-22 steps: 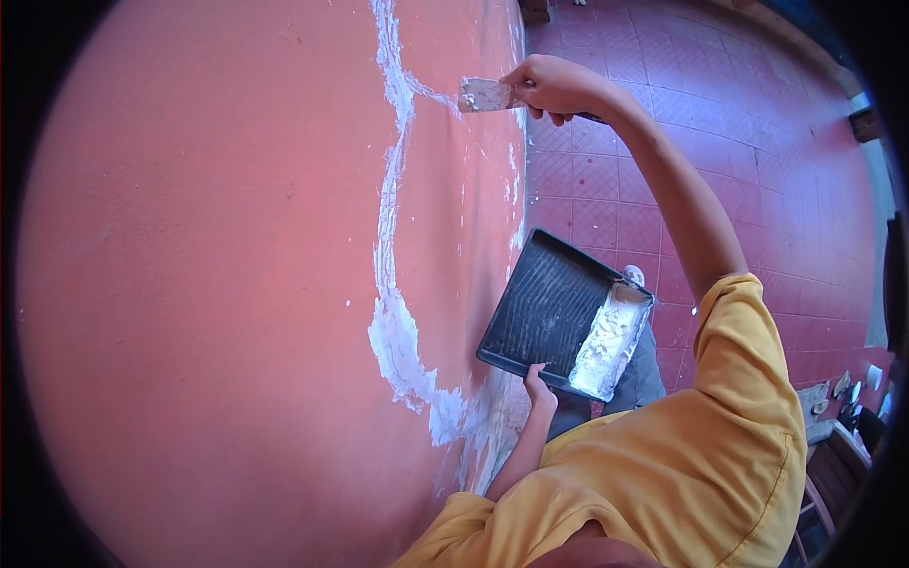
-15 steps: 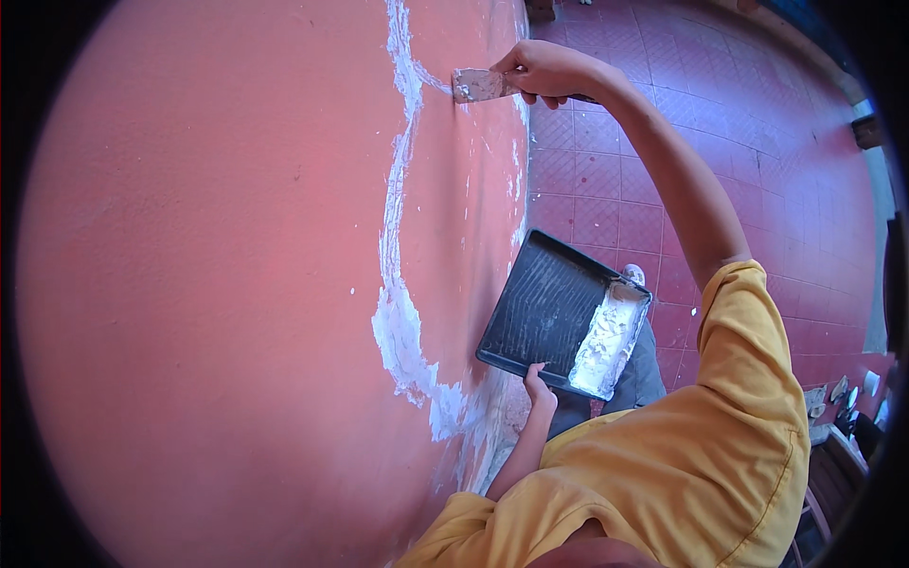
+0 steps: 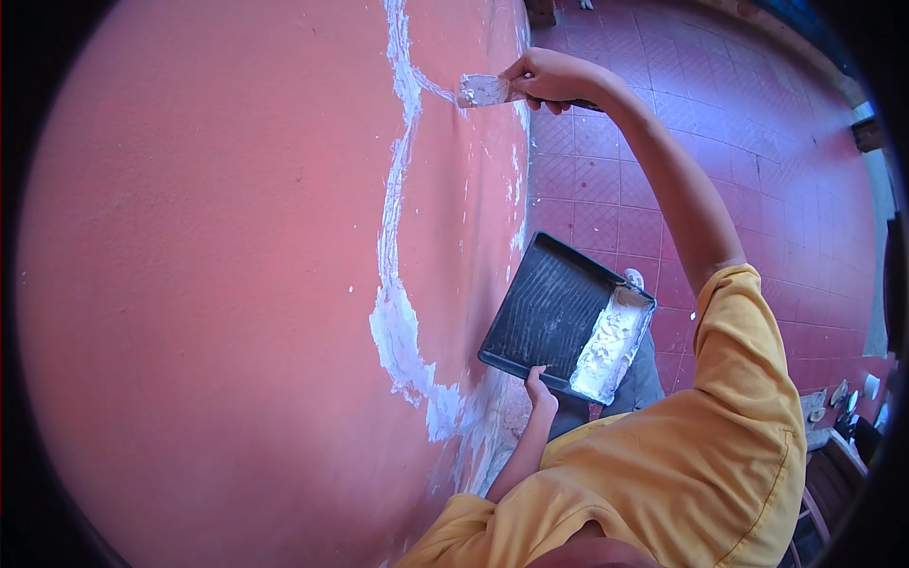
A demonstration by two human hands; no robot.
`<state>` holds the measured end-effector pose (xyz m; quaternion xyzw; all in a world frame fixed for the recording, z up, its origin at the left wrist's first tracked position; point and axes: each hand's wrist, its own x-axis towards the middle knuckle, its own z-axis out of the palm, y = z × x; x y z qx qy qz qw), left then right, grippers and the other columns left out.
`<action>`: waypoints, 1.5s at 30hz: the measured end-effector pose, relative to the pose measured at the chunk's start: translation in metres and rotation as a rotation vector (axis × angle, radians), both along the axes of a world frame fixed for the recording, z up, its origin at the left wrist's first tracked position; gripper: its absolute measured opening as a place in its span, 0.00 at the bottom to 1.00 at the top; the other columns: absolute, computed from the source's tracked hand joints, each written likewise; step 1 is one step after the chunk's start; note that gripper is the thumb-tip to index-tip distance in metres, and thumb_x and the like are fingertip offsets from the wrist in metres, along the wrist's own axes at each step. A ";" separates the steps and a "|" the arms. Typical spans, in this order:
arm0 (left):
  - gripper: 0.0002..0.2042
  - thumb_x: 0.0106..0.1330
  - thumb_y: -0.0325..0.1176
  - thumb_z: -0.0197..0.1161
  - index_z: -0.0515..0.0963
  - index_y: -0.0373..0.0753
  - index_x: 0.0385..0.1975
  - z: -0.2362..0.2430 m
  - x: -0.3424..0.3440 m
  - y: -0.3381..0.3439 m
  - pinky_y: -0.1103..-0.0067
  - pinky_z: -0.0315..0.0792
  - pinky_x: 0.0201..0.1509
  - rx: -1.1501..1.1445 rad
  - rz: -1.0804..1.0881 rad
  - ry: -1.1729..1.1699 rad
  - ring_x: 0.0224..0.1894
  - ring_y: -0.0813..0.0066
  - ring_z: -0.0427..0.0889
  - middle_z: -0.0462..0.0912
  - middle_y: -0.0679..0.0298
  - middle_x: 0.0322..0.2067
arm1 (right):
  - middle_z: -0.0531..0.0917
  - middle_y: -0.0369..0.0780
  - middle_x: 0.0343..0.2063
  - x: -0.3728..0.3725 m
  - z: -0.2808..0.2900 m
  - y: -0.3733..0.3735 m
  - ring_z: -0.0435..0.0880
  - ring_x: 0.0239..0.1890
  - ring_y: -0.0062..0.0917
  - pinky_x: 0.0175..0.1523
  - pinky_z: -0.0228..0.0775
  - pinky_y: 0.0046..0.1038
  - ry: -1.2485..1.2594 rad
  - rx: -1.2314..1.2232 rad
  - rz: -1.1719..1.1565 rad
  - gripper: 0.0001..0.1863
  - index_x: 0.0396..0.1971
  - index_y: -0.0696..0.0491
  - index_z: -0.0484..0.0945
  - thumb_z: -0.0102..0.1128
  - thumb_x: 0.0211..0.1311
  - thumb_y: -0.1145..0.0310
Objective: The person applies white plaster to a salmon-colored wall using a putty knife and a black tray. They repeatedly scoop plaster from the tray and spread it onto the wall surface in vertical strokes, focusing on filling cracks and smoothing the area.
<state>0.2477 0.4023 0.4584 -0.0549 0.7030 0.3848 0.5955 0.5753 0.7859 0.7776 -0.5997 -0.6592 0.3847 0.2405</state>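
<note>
My right hand (image 3: 554, 78) grips a putty knife (image 3: 483, 91), its wide blade smeared with white paste and held at the salmon-pink wall (image 3: 208, 237), beside a thin branch of white filler. A longer, ragged band of white filler (image 3: 396, 331) runs down the wall to its lower part. Lower down, my left hand (image 3: 541, 393) holds the near edge of a black ridged tray (image 3: 549, 293), tilted over my legs, with a trough of white paste (image 3: 611, 341) along its right side.
Red tiled floor (image 3: 597, 180) stretches to the right of the wall, with a shoe (image 3: 632, 277) under the tray. At the far right are several small items (image 3: 847, 402) and a dark wooden piece of furniture (image 3: 833, 473). A dark object (image 3: 866, 133) stands at the floor's far edge.
My right hand with the putty knife rose slightly along the wall, then came a little down and to the right. The tray and my left hand have barely shifted.
</note>
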 end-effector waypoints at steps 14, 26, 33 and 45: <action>0.13 0.49 0.33 0.63 0.75 0.41 0.36 -0.002 -0.004 -0.004 0.67 0.74 0.35 -0.051 -0.016 0.007 0.35 0.64 0.80 0.79 0.64 0.33 | 0.77 0.36 0.18 0.016 0.013 -0.005 0.73 0.11 0.15 0.16 0.67 0.16 0.251 0.144 0.084 0.19 0.60 0.53 0.74 0.46 0.75 0.64; 0.10 0.49 0.35 0.63 0.77 0.43 0.31 0.008 -0.002 -0.001 0.78 0.67 0.30 -0.080 0.013 -0.018 0.31 0.74 0.77 0.77 0.70 0.30 | 0.80 0.38 0.21 0.012 -0.042 0.009 0.78 0.19 0.20 0.24 0.72 0.22 -0.071 0.024 0.091 0.17 0.55 0.52 0.79 0.46 0.74 0.70; 0.09 0.49 0.36 0.63 0.77 0.44 0.31 -0.002 -0.004 -0.005 0.79 0.65 0.29 -0.081 0.039 -0.034 0.31 0.75 0.76 0.77 0.71 0.30 | 0.85 0.42 0.29 -0.005 -0.056 0.010 0.82 0.23 0.24 0.29 0.76 0.24 -0.187 0.260 -0.086 0.15 0.51 0.53 0.82 0.49 0.73 0.68; 0.10 0.48 0.31 0.63 0.78 0.37 0.31 -0.001 0.001 -0.001 0.74 0.72 0.43 -0.055 0.054 -0.009 0.37 0.65 0.78 0.79 0.64 0.33 | 0.87 0.47 0.37 -0.022 -0.018 0.010 0.87 0.34 0.34 0.39 0.79 0.31 -0.257 0.365 -0.102 0.14 0.46 0.54 0.85 0.54 0.63 0.74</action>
